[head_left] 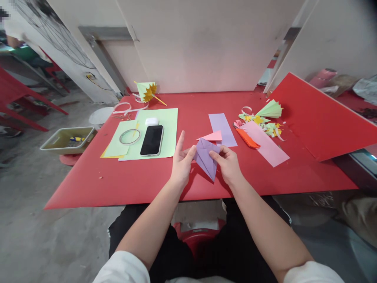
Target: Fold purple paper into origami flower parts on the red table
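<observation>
Purple paper (207,159): pink wedge (214,136) behind, phone (152,140) left.

Soft, fairly even light, seemingly from overhead, makes the red tabletop (141,181) bright, with a faint pale sheen at its near left. Diffuse shadows fall below the left hand (183,162), the right hand (229,162) and the folded purple paper (207,159). A pinkish tint washes the low part of the far white panel (203,51). Wide-angle distortion stretches the edges; the red chair (23,92) at left looks soft. The far right corner darkens, the far left is pixelated.
</observation>
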{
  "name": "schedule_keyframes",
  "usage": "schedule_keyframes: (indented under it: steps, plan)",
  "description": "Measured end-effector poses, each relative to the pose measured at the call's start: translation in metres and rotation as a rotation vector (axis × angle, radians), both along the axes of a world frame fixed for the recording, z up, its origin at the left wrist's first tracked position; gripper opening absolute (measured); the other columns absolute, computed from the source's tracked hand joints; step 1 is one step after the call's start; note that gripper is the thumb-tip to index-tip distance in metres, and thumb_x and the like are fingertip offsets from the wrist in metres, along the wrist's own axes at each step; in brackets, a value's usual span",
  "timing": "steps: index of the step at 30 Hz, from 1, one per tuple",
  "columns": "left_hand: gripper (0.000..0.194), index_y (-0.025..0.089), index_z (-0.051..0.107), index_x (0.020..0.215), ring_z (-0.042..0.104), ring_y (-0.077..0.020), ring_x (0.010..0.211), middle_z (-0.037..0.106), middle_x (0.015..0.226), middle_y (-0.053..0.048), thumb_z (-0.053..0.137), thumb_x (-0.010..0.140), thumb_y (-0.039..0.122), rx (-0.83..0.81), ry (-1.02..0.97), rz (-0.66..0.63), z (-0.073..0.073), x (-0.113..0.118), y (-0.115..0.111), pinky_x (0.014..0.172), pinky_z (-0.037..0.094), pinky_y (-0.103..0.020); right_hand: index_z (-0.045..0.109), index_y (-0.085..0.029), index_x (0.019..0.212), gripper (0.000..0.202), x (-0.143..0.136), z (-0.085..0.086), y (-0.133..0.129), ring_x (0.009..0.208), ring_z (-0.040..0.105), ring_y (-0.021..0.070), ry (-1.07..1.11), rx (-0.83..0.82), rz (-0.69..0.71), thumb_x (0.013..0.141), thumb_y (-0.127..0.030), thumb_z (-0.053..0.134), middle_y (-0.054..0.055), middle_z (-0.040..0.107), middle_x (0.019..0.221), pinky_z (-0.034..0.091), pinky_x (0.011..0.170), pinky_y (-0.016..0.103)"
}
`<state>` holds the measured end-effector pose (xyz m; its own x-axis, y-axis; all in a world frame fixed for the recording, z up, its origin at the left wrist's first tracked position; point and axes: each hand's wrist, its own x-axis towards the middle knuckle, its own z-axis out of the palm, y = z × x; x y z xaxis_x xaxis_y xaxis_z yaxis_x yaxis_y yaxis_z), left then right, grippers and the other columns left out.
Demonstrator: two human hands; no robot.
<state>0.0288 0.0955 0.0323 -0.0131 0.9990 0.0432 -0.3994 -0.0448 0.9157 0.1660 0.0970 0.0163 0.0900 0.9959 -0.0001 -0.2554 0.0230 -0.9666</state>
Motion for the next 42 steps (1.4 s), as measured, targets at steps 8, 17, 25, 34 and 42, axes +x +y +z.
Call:
schedule_keyframes:
  steps: [8, 17, 25, 34, 42]
  plan:
    - [0.083, 0.026, 0.016, 0.144, 0.061, -0.0091, 0.061, 0.07, 0.073, 0.001, 0.065, 0.076, 0.028, 0.046, 0.082, 0.09, 0.001, -0.003, -0.001, 0.066, 0.049, -0.022, 0.055, -0.019, 0.063, 0.023, -0.002, -0.001, 0.001, 0.057, 0.05, 0.0099, 0.055, -0.034, 0.056, 0.065, -0.033, 0.074, -0.005, 0.055, 0.06, 0.04, 0.058, 0.024]
    - [0.111, 0.033, -0.015, 0.141, 0.066, -0.013, 0.071, 0.068, 0.097, -0.005, 0.07, 0.071, 0.021, -0.04, 0.083, -0.033, -0.001, 0.0, 0.001, 0.069, 0.053, -0.029, 0.056, -0.019, 0.065, 0.021, -0.002, 0.0, 0.004, 0.059, 0.054, 0.0094, 0.203, -0.046, -0.044, 0.064, -0.03, 0.075, -0.004, 0.061, 0.065, 0.043, 0.061, 0.023]
    - [0.099, 0.033, 0.002, 0.144, 0.049, -0.006, 0.041, 0.06, 0.055, 0.007, 0.069, 0.072, 0.024, -0.047, 0.276, -0.165, -0.004, 0.001, -0.003, 0.046, 0.042, -0.018, 0.064, -0.02, 0.074, 0.02, 0.001, 0.001, 0.003, 0.063, 0.059, 0.0128, 0.17, -0.081, -0.005, 0.063, -0.035, 0.074, -0.002, 0.066, 0.07, 0.047, 0.063, 0.028]
    - [0.101, 0.032, -0.008, 0.143, 0.046, -0.0064, 0.039, 0.053, 0.048, 0.009, 0.066, 0.075, 0.023, -0.035, 0.359, -0.26, -0.003, 0.005, -0.009, 0.042, 0.036, -0.017, 0.07, -0.019, 0.071, 0.014, -0.001, -0.003, 0.005, 0.064, 0.061, 0.0129, 0.213, -0.061, -0.131, 0.063, -0.029, 0.075, 0.0, 0.07, 0.071, 0.049, 0.065, 0.028]
    - [0.101, 0.032, -0.008, 0.143, 0.057, -0.0088, 0.052, 0.063, 0.06, 0.005, 0.066, 0.074, 0.021, -0.07, 0.349, -0.3, -0.007, 0.013, -0.014, 0.052, 0.044, -0.02, 0.067, -0.019, 0.069, 0.016, 0.005, -0.007, 0.012, 0.065, 0.06, 0.0134, 0.225, 0.006, -0.298, 0.063, -0.031, 0.074, -0.001, 0.068, 0.068, 0.048, 0.068, 0.03]
